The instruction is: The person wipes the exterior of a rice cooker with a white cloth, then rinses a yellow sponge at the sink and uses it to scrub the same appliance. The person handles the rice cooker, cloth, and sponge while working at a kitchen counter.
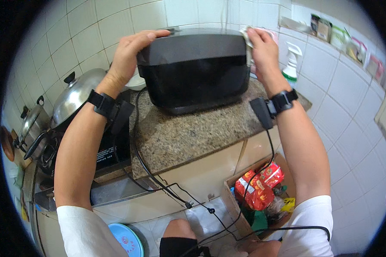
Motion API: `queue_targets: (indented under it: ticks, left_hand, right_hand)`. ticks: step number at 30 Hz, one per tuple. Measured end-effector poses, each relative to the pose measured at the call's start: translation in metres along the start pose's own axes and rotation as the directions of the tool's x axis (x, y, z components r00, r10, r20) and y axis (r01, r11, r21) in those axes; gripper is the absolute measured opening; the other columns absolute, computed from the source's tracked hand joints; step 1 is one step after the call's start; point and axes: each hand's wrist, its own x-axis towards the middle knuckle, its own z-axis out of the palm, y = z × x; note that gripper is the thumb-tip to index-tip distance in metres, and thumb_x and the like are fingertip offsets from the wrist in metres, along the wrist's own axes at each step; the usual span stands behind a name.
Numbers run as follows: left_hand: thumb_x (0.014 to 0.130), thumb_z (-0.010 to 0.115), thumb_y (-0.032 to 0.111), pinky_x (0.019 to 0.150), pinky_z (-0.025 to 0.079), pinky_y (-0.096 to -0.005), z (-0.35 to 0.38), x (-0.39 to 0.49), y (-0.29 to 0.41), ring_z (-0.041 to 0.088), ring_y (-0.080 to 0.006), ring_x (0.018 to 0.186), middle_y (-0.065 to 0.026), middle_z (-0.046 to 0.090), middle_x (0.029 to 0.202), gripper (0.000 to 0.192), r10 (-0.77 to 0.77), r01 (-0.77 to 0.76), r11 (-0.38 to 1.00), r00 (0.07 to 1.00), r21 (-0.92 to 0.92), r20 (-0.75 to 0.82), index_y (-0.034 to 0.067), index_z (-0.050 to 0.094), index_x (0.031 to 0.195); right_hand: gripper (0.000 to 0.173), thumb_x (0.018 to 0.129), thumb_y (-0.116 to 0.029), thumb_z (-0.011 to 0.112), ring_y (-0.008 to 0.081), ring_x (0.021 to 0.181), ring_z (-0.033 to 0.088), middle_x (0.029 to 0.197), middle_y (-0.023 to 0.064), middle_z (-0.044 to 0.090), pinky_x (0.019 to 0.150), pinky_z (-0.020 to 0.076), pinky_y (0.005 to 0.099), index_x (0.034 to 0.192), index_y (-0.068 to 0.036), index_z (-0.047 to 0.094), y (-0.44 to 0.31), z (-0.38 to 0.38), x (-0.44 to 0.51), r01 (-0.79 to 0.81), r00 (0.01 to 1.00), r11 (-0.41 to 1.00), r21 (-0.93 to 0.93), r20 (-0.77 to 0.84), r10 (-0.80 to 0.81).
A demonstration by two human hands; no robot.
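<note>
A black kitchen appliance [199, 80] with a glossy front and rounded lower corners stands on the granite countertop [193, 138]. My left hand [136, 45] grips its upper left corner, thumb along the top edge. At the opposite side, my right hand [263, 45] pinches a pale cloth [248, 41] against the appliance's upper right edge. A black power cord [135, 128] runs from behind the appliance's left side over the counter edge, and its plug [188, 204] hangs loose in front of the cabinet. The appliance's back is hidden.
On the left, a lidded wok [80, 93] and a steel pot [32, 128] sit by a black cooktop [107, 151]. A spray bottle [291, 64] stands back right, under a tiled ledge [328, 45] of jars. Below are a cardboard box [233, 202] with red packets and a blue basin [125, 239].
</note>
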Motion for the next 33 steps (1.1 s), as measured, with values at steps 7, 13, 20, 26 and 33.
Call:
queue_targets:
  ticks: [7, 13, 20, 26, 33]
  left_hand:
    - [0.107, 0.052, 0.033, 0.126, 0.035, -0.0397, -0.016, 0.004, -0.007, 0.059, -0.0306, 0.142, -0.0188, 0.073, 0.143, 0.051, 0.032, -0.037, 0.968, 0.999, -0.247, -0.025, -0.003, 0.077, 0.133]
    - [0.113, 0.05, 0.021, 0.117, 0.046, -0.039, -0.012, -0.049, 0.044, 0.066, -0.0256, 0.13, -0.0177, 0.075, 0.133, 0.04, -0.453, 0.26, 0.877, 0.727, -0.405, -0.515, -0.008, 0.076, 0.124]
    - [0.11, 0.065, 0.019, 0.099, 0.055, -0.0328, 0.035, -0.141, 0.171, 0.072, -0.017, 0.108, -0.0109, 0.08, 0.113, 0.023, -0.857, 0.63, 0.439, 0.509, -0.641, -0.086, 0.0, 0.078, 0.11]
    - [0.11, 0.061, 0.053, 0.112, 0.051, -0.0425, 0.06, -0.084, 0.256, 0.069, -0.0281, 0.124, -0.0142, 0.074, 0.134, 0.062, -0.739, 0.366, -0.584, 0.129, -0.725, 0.661, 0.001, 0.064, 0.142]
    - [0.114, 0.055, 0.041, 0.116, 0.05, -0.0475, 0.095, -0.028, 0.277, 0.066, -0.0306, 0.131, -0.0114, 0.071, 0.138, 0.048, -0.861, 0.443, -0.484, -0.091, -0.754, 0.5, 0.003, 0.062, 0.142]
  right_hand:
    - [0.041, 0.112, -0.035, 0.063, 0.0275, 0.12, 0.067, 0.129, 0.012, 0.073, 0.108, 0.0538, 0.0425, 0.136, -0.002, 0.067, 0.016, -0.008, 0.058, -0.583, 0.792, 0.754, 0.302, 0.003, 0.61]
    - [0.04, 0.113, -0.031, 0.059, 0.0268, 0.117, 0.073, 0.132, 0.0129, 0.076, 0.099, 0.0605, 0.0437, 0.136, 0.0, 0.068, 0.037, -0.017, 0.058, -0.678, 0.726, 0.677, 0.285, 0.12, 0.677]
    - [0.023, 0.111, -0.018, 0.063, 0.018, 0.103, 0.068, 0.113, 0.0076, 0.076, 0.097, 0.0522, 0.0321, 0.119, 0.0, 0.074, -0.084, -0.041, -0.083, -0.465, 0.885, 0.864, -0.193, -0.122, 0.449]
    - [0.026, 0.108, -0.016, 0.065, 0.024, 0.111, 0.07, 0.122, 0.0122, 0.072, 0.098, 0.055, 0.0398, 0.127, 0.0, 0.075, -0.232, -0.023, -0.174, -0.771, 0.5, 0.595, -0.228, 0.363, 0.786]
    - [0.038, 0.107, -0.023, 0.069, 0.0338, 0.105, 0.076, 0.122, 0.0203, 0.075, 0.09, 0.0593, 0.0405, 0.137, 0.0, 0.069, -0.262, -0.048, -0.106, -0.485, 0.366, 0.797, -0.359, 0.745, 0.558]
